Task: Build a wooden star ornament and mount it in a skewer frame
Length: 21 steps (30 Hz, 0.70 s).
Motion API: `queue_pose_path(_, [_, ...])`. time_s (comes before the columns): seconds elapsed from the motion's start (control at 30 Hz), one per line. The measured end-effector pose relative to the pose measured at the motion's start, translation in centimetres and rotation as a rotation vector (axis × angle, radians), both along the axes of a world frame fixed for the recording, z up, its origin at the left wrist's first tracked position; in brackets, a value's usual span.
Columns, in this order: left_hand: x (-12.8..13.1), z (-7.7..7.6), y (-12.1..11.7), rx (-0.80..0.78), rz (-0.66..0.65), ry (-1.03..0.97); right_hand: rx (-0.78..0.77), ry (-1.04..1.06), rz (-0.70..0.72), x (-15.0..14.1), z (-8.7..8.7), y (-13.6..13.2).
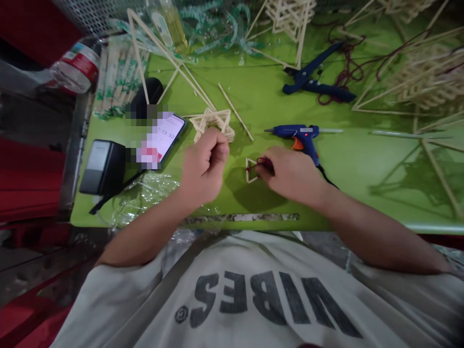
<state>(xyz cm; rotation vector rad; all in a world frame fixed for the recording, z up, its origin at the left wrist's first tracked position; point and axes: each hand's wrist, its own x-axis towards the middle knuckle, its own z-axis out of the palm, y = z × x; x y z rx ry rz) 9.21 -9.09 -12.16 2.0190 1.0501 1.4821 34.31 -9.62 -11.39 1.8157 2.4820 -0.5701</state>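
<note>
My right hand (290, 174) is closed at the fingertips on a small triangle of thin wooden sticks (248, 175). Dark red string (260, 161) loops round the triangle beside those fingers. My left hand (205, 166) is curled into a fist; whatever its fingers hold, if anything, is hidden. Just beyond that fist sits a star-shaped stack of sticks (226, 126), partly covered by the hand, and I cannot tell whether they touch. A blue glue gun (302, 131) with a lit red light lies on the table behind my right hand.
The green table (239, 203) carries a loose stick (235, 111), a dark blue cutter (313, 77) and tangled red string (348, 67). Larger stick frames (427, 77) stand at the right and back. A phone (166, 137), a black box (103, 166) and crumpled plastic (145, 193) lie left.
</note>
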Motion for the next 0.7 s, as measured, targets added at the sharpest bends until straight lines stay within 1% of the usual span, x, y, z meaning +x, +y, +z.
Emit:
queue_pose_path(0.07, [0.0,-0.6,0.6,0.028,-0.012,-0.018,0.000,-0.012,0.017,-0.3,-0.1,-0.2])
queue_pose_path(0.13, [-0.1,-1.2,1.2,0.032,-0.019,-0.036,0.018,0.022,0.041,-0.3,-0.4,-0.4])
queue_pose_path(0.27, [-0.3,-2.4,2.7,0.029,0.016,-0.068,0.043,0.112,0.031,0.0,-1.1,-0.4])
queue_pose_path(0.33, [-0.5,-2.9,3.3,0.025,0.031,-0.073,0.050,0.189,0.015,0.3,-1.4,0.1])
queue_pose_path(0.4, [-0.7,-3.3,3.9,-0.012,0.010,-0.086,0.075,0.289,-0.016,0.8,-1.4,0.9])
queue_pose_path(0.47, [-0.8,-3.7,4.3,-0.050,-0.029,-0.109,0.116,0.454,-0.070,1.4,-1.4,1.7])
queue_pose_path(0.53, [-0.7,-3.8,4.4,-0.067,-0.069,-0.141,0.110,0.716,-0.119,2.0,-1.2,2.4])
queue_pose_path(0.57, [-0.5,-3.8,4.3,-0.073,-0.081,-0.152,0.081,0.853,-0.127,2.2,-1.1,2.6])
queue_pose_path(0.63, [-0.1,-3.7,3.8,-0.094,-0.111,-0.143,-0.062,1.133,-0.124,2.3,-0.7,2.5])
queue_pose_path(0.7, [0.3,-3.4,3.2,-0.088,-0.170,-0.110,-0.239,1.303,-0.099,2.0,-0.3,2.1])
